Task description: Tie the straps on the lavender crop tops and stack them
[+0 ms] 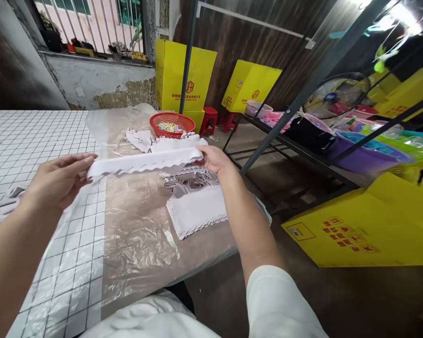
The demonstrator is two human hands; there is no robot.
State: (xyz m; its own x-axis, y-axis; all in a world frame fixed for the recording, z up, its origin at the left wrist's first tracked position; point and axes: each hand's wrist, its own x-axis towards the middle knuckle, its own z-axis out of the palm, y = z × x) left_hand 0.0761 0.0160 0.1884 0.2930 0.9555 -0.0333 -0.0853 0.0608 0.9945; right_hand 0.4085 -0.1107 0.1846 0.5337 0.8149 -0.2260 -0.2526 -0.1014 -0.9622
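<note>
A pale lilac strip of fabric (144, 161) with a scalloped lower edge stretches between my two hands above the table. Its left end is pinched in my left hand (61, 176), thumb over the fingers. My right hand (213, 158) grips the other end, its fingertips partly hidden behind the cloth. Below my right hand lies a stack of pale fabric pieces (197, 209) with scalloped borders and thin straps. More loose pale cloth (141, 139) is bunched beyond the strip.
Clear plastic sheeting (137, 244) covers part of the grid-patterned tabletop (70, 272). A red basket (172, 123) of small bits stands at the far edge. Grey cloth (3, 211) lies at left. On the right are a metal rack (296, 145), a purple tub (366, 150) and yellow boxes (366, 225).
</note>
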